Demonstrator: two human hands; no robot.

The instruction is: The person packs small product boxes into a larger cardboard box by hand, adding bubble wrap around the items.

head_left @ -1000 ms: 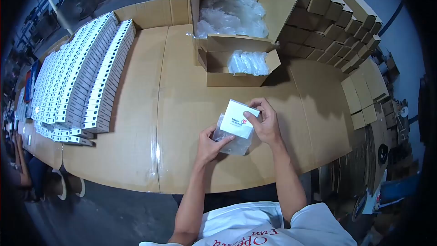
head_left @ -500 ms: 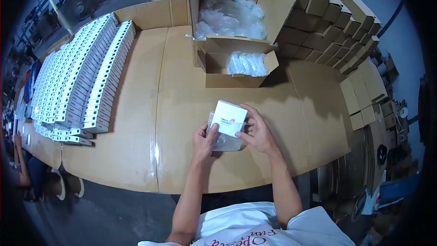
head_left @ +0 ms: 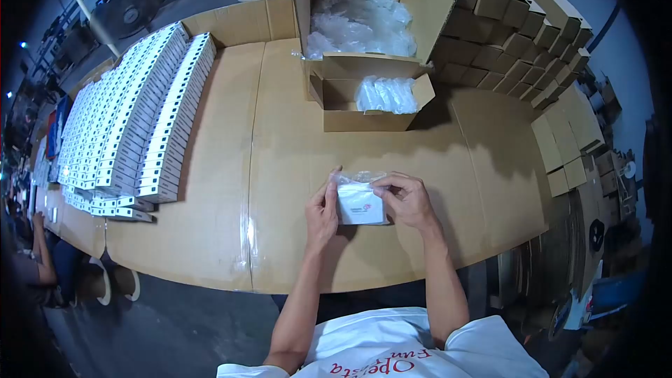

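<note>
White box (head_left: 360, 204), sleeved in clear plastic bag (head_left: 355, 178), held upright over cardboard-covered table (head_left: 231, 189). Left hand (head_left: 322, 211) clamps left edge, right hand (head_left: 409, 199) pinches right edge near bag mouth. Beyond: open carton (head_left: 371, 120) with bagged goods. Far left, packed white cartons (head_left: 133, 119) in rows. Far right, stacked brown boxes (head_left: 518, 28).
</note>
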